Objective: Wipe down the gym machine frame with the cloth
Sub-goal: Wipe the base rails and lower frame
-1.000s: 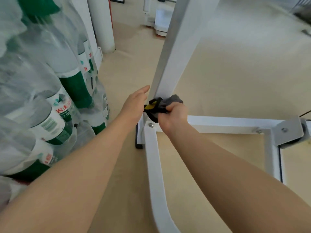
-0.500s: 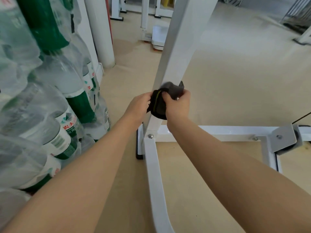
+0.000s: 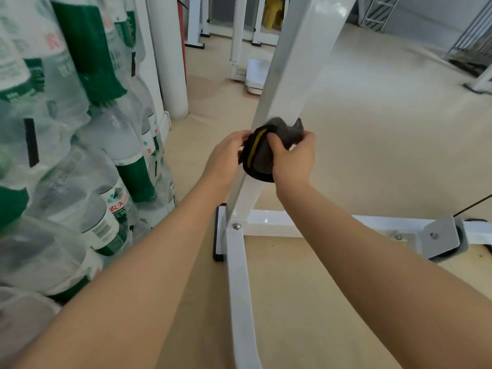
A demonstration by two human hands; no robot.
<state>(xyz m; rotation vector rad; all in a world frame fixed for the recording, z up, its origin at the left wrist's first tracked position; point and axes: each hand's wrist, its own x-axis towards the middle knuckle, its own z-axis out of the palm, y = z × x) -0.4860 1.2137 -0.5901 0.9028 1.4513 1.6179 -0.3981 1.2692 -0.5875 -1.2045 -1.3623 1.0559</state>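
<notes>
Setting: beige matte floor (image 3: 372, 129); shrink-wrapped water bottles (image 3: 80, 155) stacked at left.
Frame: white painted steel upright (image 3: 292, 62), square-section, glossy, rigid, bolted to a base rail (image 3: 306, 222).
Cloth: dark grey cloth (image 3: 262, 158) with a yellow stripe, bunched around the upright above the base joint.
Right hand (image 3: 294, 158): fingers curled, gripping the cloth.
Left hand (image 3: 226, 155): fingertips pinching the cloth's left edge.
Handling: cloth judged light, soft, pliable; best held wrapped around the tube.

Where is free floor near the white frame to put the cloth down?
Bare floor lies inside the frame's corner, between the base bar and the cross bar. More lies right of the upright post. Left is crowded: stacked water bottles.
</notes>
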